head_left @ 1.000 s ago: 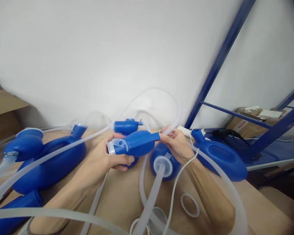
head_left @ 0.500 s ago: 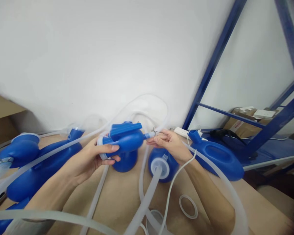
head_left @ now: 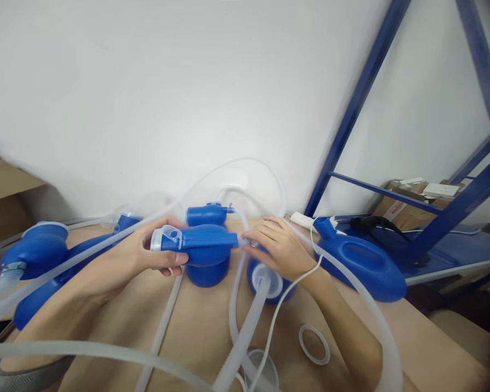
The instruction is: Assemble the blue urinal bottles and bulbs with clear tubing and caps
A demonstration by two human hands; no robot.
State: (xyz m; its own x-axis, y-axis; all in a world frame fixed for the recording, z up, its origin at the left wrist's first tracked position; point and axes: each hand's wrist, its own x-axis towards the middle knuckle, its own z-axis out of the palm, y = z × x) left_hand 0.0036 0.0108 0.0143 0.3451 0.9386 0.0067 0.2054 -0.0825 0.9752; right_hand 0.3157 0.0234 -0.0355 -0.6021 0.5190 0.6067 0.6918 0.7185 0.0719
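Note:
My left hand (head_left: 145,247) is closed around the white-rimmed left end of a hollow blue plastic piece (head_left: 212,245), fingers behind and thumb in front. A flat bar runs along its upturned side. At its right end, my right hand (head_left: 280,247) has its fingertips closed on the clear hose (head_left: 240,243) and a small metal clamp, partly hidden by the fingers. Behind the held piece, a similar blue piece (head_left: 206,214) with a clamped hose rests on a blue container (head_left: 207,276). Below my right hand stands a blue bottle (head_left: 253,272) with a white cap and hose.
A blue handled bottle (head_left: 363,267) lies at right, near a white power strip (head_left: 302,220). More blue parts (head_left: 36,245) lie at left. Clear hoses (head_left: 159,332) cross the table, with a white ring (head_left: 314,344) in front. A blue metal rack (head_left: 347,130) stands at right.
The held blue piece has rolled, bringing its flat bar and the rim's opening into view. My right hand has turned from palm-up to back-up, its fingertips at the hose joint.

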